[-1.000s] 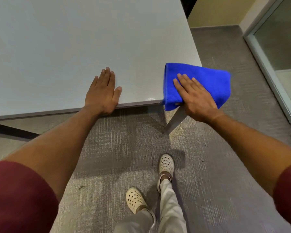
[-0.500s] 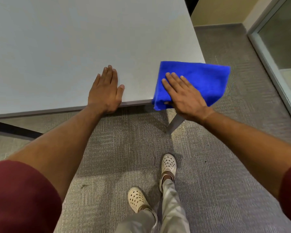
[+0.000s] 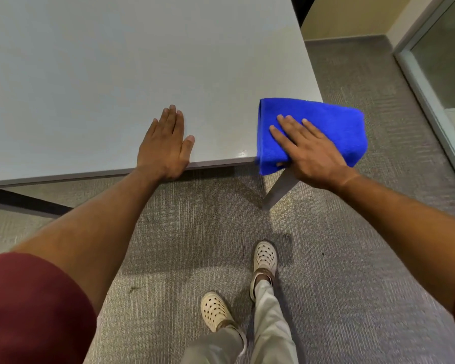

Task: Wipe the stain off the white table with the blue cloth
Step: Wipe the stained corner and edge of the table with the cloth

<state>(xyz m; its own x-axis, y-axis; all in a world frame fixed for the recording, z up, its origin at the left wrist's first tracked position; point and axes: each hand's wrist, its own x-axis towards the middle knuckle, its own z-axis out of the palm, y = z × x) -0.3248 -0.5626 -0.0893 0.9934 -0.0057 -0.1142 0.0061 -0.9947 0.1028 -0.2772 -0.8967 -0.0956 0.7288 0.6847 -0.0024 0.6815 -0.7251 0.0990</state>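
- Slid back toward 3 o'clock since half a second ago: blue cloth [image 3: 326, 127] and right hand [image 3: 309, 148], now again over the table's near right corner, after sitting closer to the left hand.
- Pressed flat on the folded cloth, right hand's fingers spread, thumb tucked under the cloth's near edge; in effect holding the cloth against the corner.
- Draped partly off the white table [image 3: 116, 74], with the cloth's right and near portions hanging past the edge above the table leg [image 3: 280, 187].
- Laid flat and empty at 9 o'clock of the cloth, left hand [image 3: 167, 148], fingers together, thumb slightly out, palm bracing on the near table edge.
- Judged mid-wipe: a back-and-forth scrub along the near edge, right corner end of the stroke.
- No clear stain visible on the bare top; only a small glossy glint [image 3: 242, 153] just at 9 o'clock of the cloth, possibly dampness, cannot tell.
- Next move likely calls for firm downward pressure and another pass toward 9 o'clock, keeping the cloth from slipping off the corner.
- No brands, labels or writing readable anywhere.
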